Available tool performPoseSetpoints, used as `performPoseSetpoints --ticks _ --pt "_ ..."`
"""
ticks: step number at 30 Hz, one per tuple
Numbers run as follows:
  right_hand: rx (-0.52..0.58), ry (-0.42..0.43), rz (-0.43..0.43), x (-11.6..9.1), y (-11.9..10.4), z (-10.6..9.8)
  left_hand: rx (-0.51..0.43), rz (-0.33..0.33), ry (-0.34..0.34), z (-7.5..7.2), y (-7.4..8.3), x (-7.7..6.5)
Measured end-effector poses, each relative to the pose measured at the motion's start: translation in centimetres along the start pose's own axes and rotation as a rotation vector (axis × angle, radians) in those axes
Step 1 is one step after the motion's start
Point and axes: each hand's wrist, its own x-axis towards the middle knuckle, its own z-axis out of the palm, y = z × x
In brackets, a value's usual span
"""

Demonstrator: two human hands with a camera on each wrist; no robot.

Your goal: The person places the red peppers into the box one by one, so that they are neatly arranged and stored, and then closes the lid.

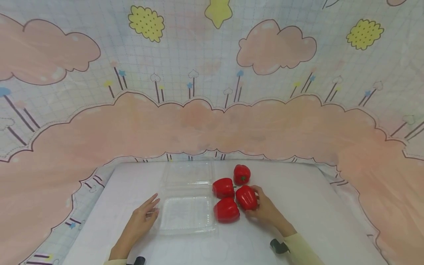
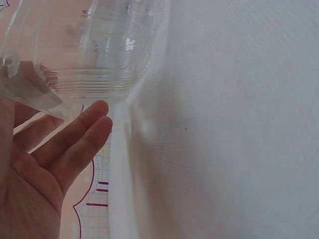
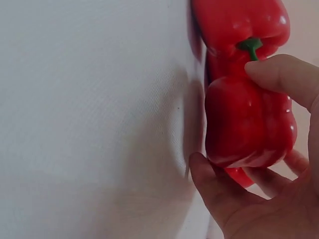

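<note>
My right hand [image 1: 266,209] grips a glossy red bell pepper [image 1: 246,198], thumb on one side and fingers on the other. The right wrist view shows this pepper [image 3: 249,124] between thumb and fingers, with a green-stemmed one [image 3: 237,20] just beyond. Two more red peppers lie left of it, a rear one [image 1: 223,188] and a front one [image 1: 227,210]. My left hand [image 1: 140,222] holds nothing; its relaxed fingers are beside the left edge of a clear plastic clamshell box [image 1: 185,232]. That box lies unfolded, its cavity facing up.
The other half of the clamshell [image 1: 188,175] lies flat toward the back. A fourth pepper [image 1: 241,176] sits at the back right. All rest on a white table [image 1: 298,191], and a patterned cloth [image 1: 232,125] hangs behind it.
</note>
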Motion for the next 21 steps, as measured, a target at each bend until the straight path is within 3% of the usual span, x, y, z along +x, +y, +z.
performPoseSetpoints --ticks 9,15,21 --pt "0.056 -0.014 -0.008 -0.37 -0.06 -0.22 0.016 -0.049 -0.025 0.04 -0.01 -0.02" --pt "0.098 -0.008 0.003 -0.28 0.06 -0.37 -0.015 -0.038 -0.022 0.03 0.02 -0.09" --pt "0.073 0.013 -0.028 -0.41 -0.17 -0.48 -0.002 -0.033 -0.015 -0.03 0.12 -0.07"
